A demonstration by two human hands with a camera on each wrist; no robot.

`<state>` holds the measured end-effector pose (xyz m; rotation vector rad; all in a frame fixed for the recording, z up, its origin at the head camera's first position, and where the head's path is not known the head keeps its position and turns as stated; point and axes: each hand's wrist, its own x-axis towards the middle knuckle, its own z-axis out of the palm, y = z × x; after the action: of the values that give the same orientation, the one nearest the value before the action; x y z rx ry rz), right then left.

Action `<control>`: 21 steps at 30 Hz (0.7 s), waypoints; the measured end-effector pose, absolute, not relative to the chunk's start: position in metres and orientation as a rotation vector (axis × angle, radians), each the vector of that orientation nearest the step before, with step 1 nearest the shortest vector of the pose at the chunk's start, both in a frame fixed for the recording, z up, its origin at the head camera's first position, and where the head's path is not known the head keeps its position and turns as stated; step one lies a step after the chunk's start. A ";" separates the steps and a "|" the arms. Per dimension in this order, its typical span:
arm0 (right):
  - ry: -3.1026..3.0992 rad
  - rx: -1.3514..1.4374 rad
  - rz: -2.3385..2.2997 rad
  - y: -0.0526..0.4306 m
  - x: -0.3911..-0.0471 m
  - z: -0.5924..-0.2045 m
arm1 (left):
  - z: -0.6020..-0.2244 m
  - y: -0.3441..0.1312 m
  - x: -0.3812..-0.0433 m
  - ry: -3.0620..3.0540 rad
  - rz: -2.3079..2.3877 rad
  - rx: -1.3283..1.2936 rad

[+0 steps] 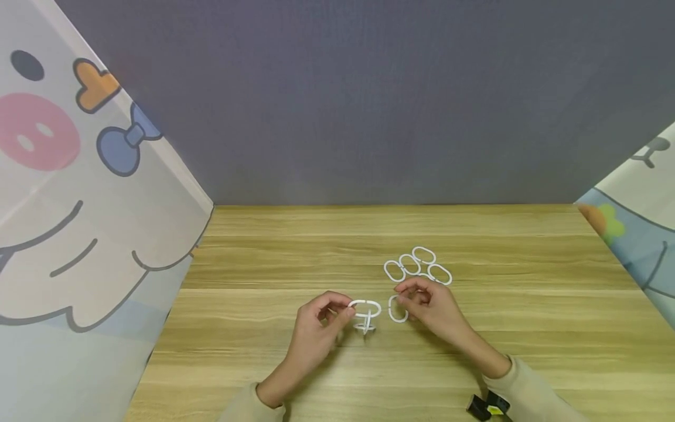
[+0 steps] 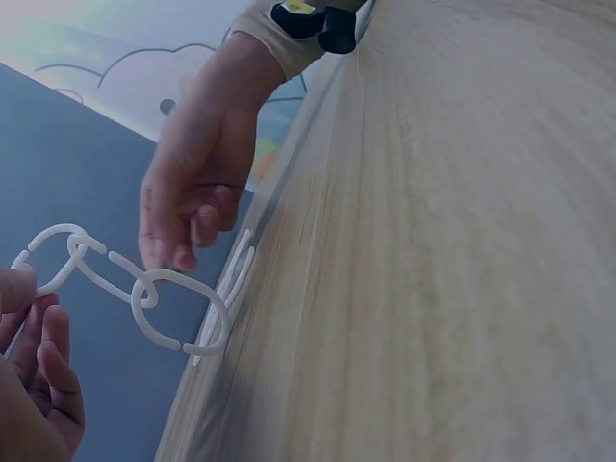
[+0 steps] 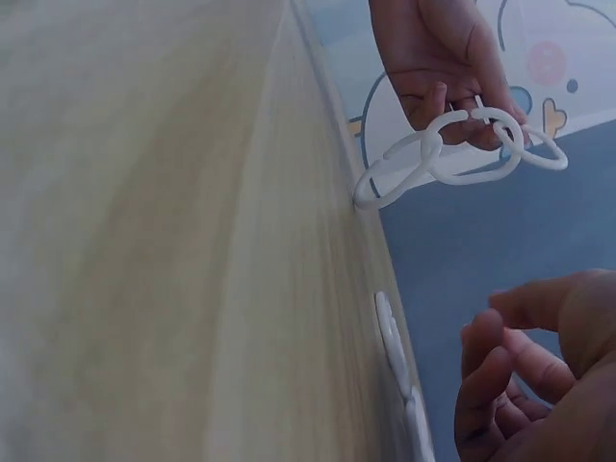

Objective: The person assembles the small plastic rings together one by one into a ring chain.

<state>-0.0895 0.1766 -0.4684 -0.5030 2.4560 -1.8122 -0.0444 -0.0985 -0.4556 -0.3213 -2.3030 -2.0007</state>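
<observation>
My left hand [image 1: 319,328] pinches one end of a white oval plastic link [image 1: 364,302] between thumb and fingers. Two more links dangle from it, joined in a short chain; the lowest link [image 2: 180,313] shows plainly in the left wrist view, a small gap in its side. Over the table to the right, my right hand [image 1: 435,308] has its fingers loosely bent. Nothing sits between the right fingertips [image 3: 500,300] in the right wrist view. Below them a loose white link [image 1: 391,310] lies flat, partly covered by the thumb and fingers in the head view.
Just beyond the right hand, several loose white links [image 1: 409,264] lie grouped on the wood-grain table [image 1: 274,252]. A grey panel [image 1: 337,117] rises behind the table. Cartoon-printed panels [image 1: 105,223] stand at both sides. A small black device [image 1: 487,405] sits at the right sleeve.
</observation>
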 end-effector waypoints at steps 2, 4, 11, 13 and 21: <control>2.511 -0.498 -1.777 0.178 -0.092 -0.472 | -0.456 -0.098 -0.044 -2.303 -2.004 -0.321; 2.562 -0.503 -1.742 0.179 -0.094 -0.474 | -0.456 -0.098 -0.044 -2.301 -2.007 -0.325; 2.684 -0.501 -1.648 0.180 -0.098 -0.479 | -0.457 -0.098 -0.045 -2.292 -2.008 -0.323; 2.719 -0.511 -1.626 0.181 -0.098 -0.480 | -0.456 -0.098 -0.045 -2.290 -2.011 -0.319; 2.853 -0.664 -1.506 0.181 -0.100 -0.487 | -0.455 -0.098 -0.045 -2.295 -2.018 -0.314</control>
<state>-0.0999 0.1814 -0.4869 -0.6641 2.8532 -1.5058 -0.0446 -0.0981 -0.4550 -0.3144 -2.2945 -2.0181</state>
